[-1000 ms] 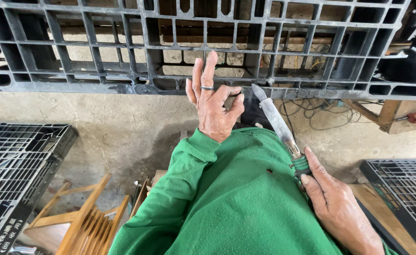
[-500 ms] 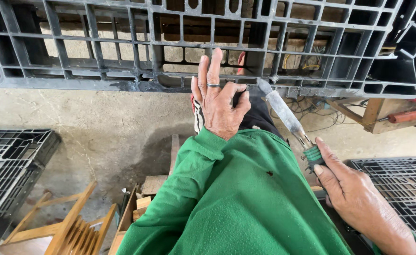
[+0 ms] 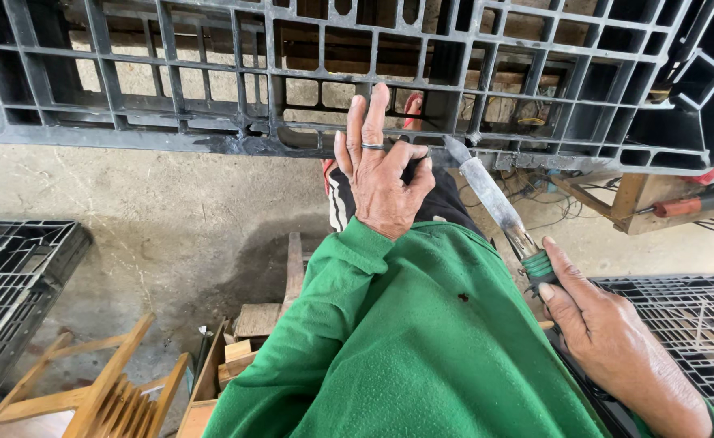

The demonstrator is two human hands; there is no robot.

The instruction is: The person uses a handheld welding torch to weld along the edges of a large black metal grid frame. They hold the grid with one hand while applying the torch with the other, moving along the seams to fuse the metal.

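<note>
Centrally, the left hand (image 3: 383, 174) reaches up, fingers spread flat against the lower rail of the black pallet (image 3: 211, 89) that fills the top of the frame. At lower right, the right hand (image 3: 608, 337) has its fingers clamped on a green-handled blade (image 3: 493, 197), whose long axis slants up-left, tip touching the rail just right of the left hand. More pallets lie at both side edges; wooden scraps (image 3: 105, 389) sit lower left.

At frame centre the left hand (image 3: 383, 177), ringed, lies flat with fingers stretched upward, its green-sleeved forearm running down to the bottom edge, while the right hand (image 3: 608, 337) at lower right is closed in a fist-like grip.
</note>
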